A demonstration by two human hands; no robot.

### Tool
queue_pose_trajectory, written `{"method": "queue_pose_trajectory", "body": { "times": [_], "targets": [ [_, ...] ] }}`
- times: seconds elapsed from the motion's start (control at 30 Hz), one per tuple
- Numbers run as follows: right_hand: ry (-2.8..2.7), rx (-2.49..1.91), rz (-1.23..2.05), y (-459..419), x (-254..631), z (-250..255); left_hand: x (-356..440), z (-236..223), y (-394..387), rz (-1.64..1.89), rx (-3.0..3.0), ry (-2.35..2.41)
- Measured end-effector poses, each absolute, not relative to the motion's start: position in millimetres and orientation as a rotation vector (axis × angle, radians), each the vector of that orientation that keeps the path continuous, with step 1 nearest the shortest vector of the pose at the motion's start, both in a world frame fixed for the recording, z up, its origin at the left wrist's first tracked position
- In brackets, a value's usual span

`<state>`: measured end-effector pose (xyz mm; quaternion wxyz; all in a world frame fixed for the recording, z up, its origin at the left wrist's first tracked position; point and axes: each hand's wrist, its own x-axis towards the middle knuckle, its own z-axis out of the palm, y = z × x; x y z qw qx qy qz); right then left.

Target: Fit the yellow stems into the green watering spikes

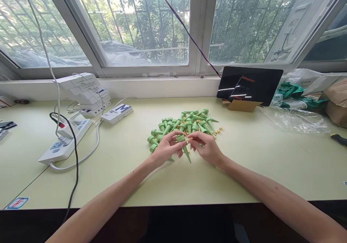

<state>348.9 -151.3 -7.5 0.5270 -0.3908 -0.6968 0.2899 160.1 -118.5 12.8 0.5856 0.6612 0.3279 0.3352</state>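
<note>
Over the front of the pile, my left hand (168,146) is closed on a green plastic plant-watering spike (186,152), its ribbed cap up and its pointed end tilted down to the right. My right hand (206,147) pinches a small yellow plastic piece (189,139) against the side of the spike, just below the cap. Whether the piece sits in the spike I cannot tell. Behind both hands lies a heap of similar green spikes (194,126), with several small yellow pieces (221,130) scattered among them and at the right edge.
On the left stand a white power strip (66,140) with cables, a stack of white boxes (86,93) and a single white box (117,113). A dark tablet (249,86) leans on a cardboard stand (241,105) at the back right. Clear plastic wrapping (300,120) lies farther right.
</note>
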Motion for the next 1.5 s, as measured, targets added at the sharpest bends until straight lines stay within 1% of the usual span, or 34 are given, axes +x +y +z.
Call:
{"method": "queue_pose_trajectory", "body": {
  "times": [0.43,0.97,1.23,1.5],
  "targets": [
    [-1.633,-0.981,0.693,-148.3,350.3,-10.1,158.4,12.1,-117.2,0.734,1.496,0.663],
    [-1.677,-1.045,0.689,-149.1,351.5,-7.9,157.1,6.2,-113.7,0.798,1.586,0.694],
    [-1.68,-1.006,0.736,-149.8,351.3,-9.8,157.8,6.8,-114.2,0.8,1.591,0.706],
    [-1.712,-0.964,0.709,-150.5,351.1,-10.5,157.3,9.4,-112.0,0.804,1.534,0.695]
  ]
}}
